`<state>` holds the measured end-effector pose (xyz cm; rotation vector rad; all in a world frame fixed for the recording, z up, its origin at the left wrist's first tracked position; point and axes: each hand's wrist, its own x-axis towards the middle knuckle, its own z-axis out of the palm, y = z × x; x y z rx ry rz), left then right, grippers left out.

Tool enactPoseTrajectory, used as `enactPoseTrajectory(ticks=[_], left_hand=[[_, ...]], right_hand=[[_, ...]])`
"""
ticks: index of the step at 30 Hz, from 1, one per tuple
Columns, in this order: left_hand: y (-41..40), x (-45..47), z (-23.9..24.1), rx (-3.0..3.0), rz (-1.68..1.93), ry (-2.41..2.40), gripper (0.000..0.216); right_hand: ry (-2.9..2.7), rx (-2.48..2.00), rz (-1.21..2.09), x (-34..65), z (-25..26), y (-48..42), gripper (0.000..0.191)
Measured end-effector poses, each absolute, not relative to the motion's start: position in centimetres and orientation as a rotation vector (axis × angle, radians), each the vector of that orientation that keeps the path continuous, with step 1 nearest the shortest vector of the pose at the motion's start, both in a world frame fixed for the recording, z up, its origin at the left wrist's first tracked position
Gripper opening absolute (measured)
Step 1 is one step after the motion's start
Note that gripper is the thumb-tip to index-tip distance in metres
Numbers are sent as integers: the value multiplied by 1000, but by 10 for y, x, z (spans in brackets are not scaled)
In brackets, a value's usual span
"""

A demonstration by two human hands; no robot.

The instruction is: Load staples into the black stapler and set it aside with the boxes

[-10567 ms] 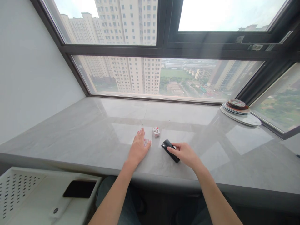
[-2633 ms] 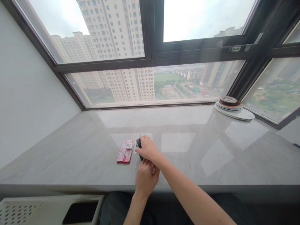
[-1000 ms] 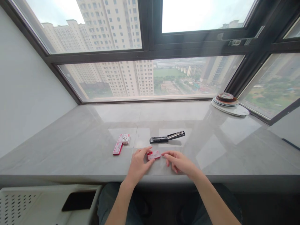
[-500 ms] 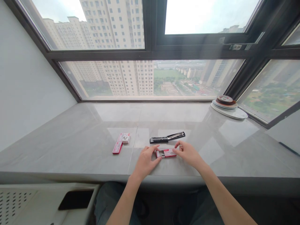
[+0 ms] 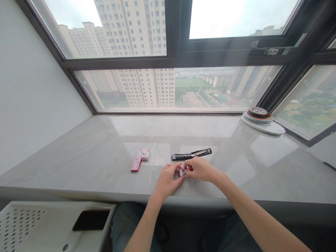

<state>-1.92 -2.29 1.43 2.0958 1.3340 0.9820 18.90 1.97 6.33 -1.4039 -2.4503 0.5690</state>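
A small red-and-white staple box (image 5: 180, 172) lies on the stone counter, its left end showing between my hands. My left hand (image 5: 168, 178) grips that end between thumb and fingers. Over the rest of the box, my right hand (image 5: 201, 169) has its fingers bent together at the box's inside; whatever they pinch is hidden. Just behind my hands rests a black stapler (image 5: 191, 154), its top arm swung up toward the right. Off to the left sit several more small boxes (image 5: 136, 164), red and white, and a paler box (image 5: 145, 154) with a printed picture touches them.
A stack of plates (image 5: 258, 117) stands at the counter's back right corner, by the window. The counter's front edge (image 5: 210, 201) runs just before my forearms. Below left is a white perforated cart (image 5: 52, 224) with a dark phone-like slab (image 5: 91, 220) on it.
My right hand has moved left from the box's right end to over its middle, with fingers reaching in. My left hand still holds the left end. The view has shifted slightly.
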Motion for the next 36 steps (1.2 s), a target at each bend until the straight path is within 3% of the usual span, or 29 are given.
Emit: enactPoseTrajectory(ticks=[7,11,17,23,27,36], left_hand=[[-24,-21,16,2102,1022,1320,52],[-22,-20,17,2002,1060,1441,27],[-24,-4,10,1927,1016,1421,12],[3,-20,13,1936,1084,1679,16],[35,-30,14,2015,948,1853,38],[4,-12,-4,2149,904,1722,26]], right_hand=[[-2016,-1447,762,244,34,-5,26],[-2013,-1470,813,253,29,-12,44],[-2129,-1426,763,230,37,-14,40],[-2127,-1360,732,216,40,-14,30],[-2121,-1320,733,212,36,-13,25],[-2060,-1272,596,195,33,18,28]])
